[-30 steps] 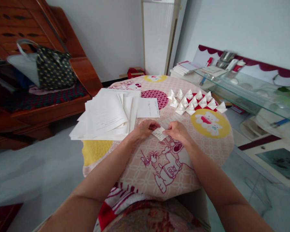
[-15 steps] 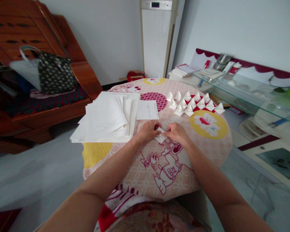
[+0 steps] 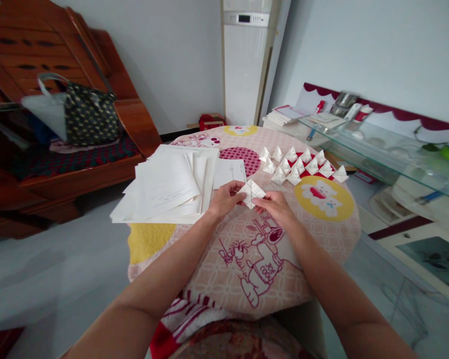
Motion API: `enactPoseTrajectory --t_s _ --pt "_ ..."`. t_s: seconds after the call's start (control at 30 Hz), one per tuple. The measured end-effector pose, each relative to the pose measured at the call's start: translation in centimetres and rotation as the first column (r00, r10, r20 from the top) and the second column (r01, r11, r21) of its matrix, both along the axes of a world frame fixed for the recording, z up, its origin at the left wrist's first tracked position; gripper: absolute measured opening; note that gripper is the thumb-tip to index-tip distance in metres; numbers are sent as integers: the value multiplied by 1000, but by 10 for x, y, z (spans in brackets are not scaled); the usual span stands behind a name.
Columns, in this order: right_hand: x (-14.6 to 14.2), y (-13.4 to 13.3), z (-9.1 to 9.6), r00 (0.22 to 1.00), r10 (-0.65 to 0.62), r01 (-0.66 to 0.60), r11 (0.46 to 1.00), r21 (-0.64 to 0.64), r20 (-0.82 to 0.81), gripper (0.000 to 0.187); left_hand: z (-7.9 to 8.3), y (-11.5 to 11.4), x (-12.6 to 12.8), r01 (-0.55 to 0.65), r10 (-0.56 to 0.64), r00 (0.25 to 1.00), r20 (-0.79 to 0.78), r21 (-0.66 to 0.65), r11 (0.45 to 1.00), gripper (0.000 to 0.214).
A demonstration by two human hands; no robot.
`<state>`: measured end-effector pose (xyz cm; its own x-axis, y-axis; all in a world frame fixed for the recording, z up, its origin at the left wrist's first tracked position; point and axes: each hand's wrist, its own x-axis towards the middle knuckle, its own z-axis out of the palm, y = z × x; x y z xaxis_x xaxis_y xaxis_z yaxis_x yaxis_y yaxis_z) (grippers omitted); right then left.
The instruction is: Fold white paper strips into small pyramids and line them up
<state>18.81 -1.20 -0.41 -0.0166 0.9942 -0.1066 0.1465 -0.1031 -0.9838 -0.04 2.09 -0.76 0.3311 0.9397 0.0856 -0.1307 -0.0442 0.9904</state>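
A small folded square of white paper (image 3: 251,192), with creases and some print, is held corner-up between both hands above the table. My left hand (image 3: 227,199) pinches its left corner, and my right hand (image 3: 274,205) grips the lower right side with the thumb on top. Beyond my right hand stand several white folded paper boats (image 3: 294,175) in rows. To the left lies a thick stack of white paper sheets (image 3: 164,184), some with faint print. One smaller printed sheet (image 3: 229,172) sticks out beside the stack, near my left fingers.
A round table with a pink patterned cloth (image 3: 217,279) is in front of me. On the right is a glass-topped cabinet (image 3: 389,149) holding books and small items. A wooden bench (image 3: 134,117) with a bag (image 3: 92,117) stands left; a white air conditioner (image 3: 242,70) stands behind.
The folded paper has turned and opened into a wider diamond, now lifted and facing me. Both hands have moved slightly up and apart around it. The view has shifted a little.
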Motion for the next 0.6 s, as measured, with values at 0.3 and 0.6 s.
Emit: enactPoseTrajectory --t_s 0.3,0.6 --pt "-3 3 -11 995 -61 75 979 188 -77 34 1 -7 6 126 -127 992 -16 -65 990 20" --pt "-4 -2 -9 997 -17 29 988 150 -78 23 0 -7 5 128 -129 989 -66 -19 992 23"
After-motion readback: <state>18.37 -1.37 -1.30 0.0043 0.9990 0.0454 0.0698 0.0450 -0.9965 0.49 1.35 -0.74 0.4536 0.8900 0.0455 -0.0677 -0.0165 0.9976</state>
